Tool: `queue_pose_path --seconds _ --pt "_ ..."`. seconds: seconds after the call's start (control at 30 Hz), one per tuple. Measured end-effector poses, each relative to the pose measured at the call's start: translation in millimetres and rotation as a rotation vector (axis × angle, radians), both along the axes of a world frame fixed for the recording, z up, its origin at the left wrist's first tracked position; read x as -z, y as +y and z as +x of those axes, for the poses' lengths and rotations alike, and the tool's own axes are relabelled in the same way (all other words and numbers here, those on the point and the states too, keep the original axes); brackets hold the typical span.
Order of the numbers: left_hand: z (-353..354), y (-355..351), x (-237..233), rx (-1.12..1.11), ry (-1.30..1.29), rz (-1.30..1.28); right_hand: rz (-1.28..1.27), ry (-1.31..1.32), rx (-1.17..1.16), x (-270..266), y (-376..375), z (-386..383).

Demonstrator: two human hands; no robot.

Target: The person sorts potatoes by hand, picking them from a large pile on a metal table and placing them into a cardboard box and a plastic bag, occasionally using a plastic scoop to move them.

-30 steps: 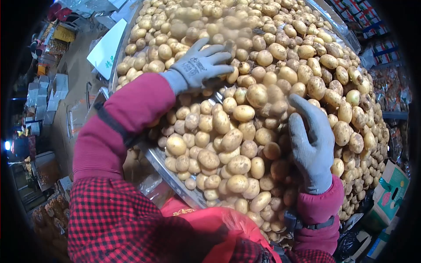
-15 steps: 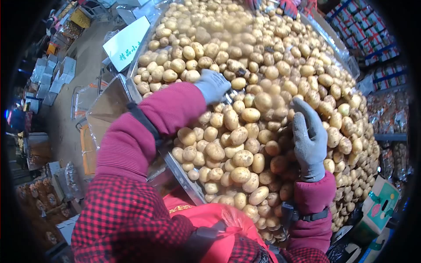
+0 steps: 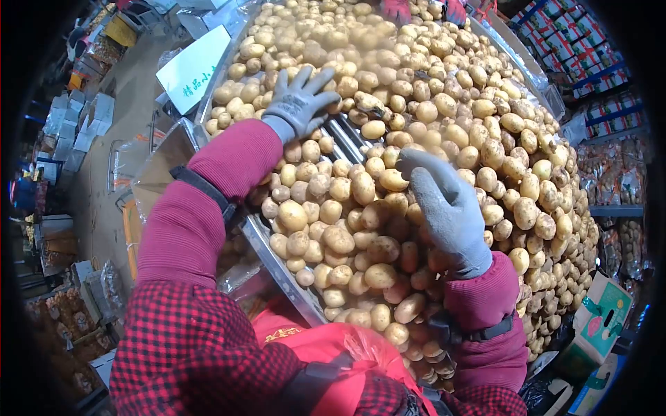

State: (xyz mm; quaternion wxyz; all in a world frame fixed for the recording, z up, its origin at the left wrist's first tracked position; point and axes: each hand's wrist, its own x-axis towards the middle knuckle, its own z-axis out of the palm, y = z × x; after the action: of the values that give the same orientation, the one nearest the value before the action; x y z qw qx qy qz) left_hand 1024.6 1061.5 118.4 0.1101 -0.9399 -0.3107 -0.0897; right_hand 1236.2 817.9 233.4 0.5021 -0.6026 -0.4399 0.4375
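Note:
A large heap of potatoes (image 3: 378, 275) covers the sorting table in front of me. My left hand (image 3: 300, 104), in a grey glove, rests spread on the potatoes at the far left, fingers apart. Just right of it, a strip of metal bars (image 3: 345, 139) shows between the potatoes. My right hand (image 3: 447, 208), gloved in grey too, hovers over or touches the potatoes right of centre. Its thumb stands apart from the fingers, and I see nothing held in it. A dark, blemished potato (image 3: 369, 104) lies near my left fingertips.
A metal rim (image 3: 281, 267) edges the near left side. A white sign (image 3: 194, 69) and an open cardboard box (image 3: 163, 170) stand at the left. Another person's red-gloved hands (image 3: 397, 10) are at the far edge. A green carton (image 3: 602, 315) sits at the lower right.
My left hand has moved up and left, its fingers spreading, and more metal bars show beside it. My right hand has shifted left and slightly upward over the heap.

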Motion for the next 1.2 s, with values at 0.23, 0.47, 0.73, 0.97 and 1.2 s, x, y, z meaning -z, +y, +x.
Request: queue_pose_path --seconds 0.23,0.47,0.73,0.97,1.2 --pt "29 22 -6 -0.048 0.014 0.130 -0.034 -0.070 0.001 10 0 14" --pt "90 -41 0 -0.090 -0.032 -0.257 -0.046 -0.035 -0.020 16 1 13" --pt "1 -117 -28 0.275 -0.308 -0.872 -0.091 -0.012 0.000 16 1 15" --pt "-39 -69 -33 0.023 -0.162 -0.527 -0.096 -0.093 -0.036 16 1 17" --pt "-32 26 0 -0.005 -0.003 -0.008 -0.105 -0.120 -0.037 14 0 16"
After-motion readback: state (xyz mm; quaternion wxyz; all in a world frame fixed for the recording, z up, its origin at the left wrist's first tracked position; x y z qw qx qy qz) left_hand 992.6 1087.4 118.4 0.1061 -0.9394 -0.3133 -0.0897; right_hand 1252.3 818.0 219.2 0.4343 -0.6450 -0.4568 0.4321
